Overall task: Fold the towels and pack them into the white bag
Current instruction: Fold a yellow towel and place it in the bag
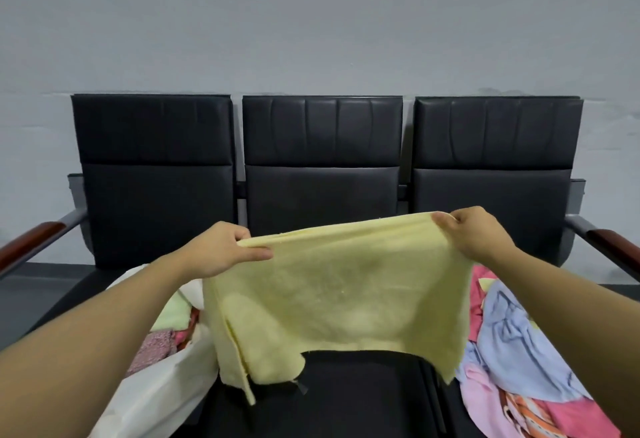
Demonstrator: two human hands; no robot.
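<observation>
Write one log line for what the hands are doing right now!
step: spreading towel | left hand: pinches yellow towel corner | right hand: pinches other corner | white bag: left, holds folded towels | unfolded pile: right

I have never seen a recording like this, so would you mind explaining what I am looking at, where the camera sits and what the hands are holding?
There is no machine here: the single picture comes from a camera worn on a person's head, looking forward and down at their bare arms. The left hand and right hand each pinch a top corner of a yellow towel, holding it spread out above the middle seat of a row of black chairs. On the left seat stands the white bag, with some folded cloths already inside. On the right lies a pile of towels, blue and pink among them, not yet folded.
</observation>
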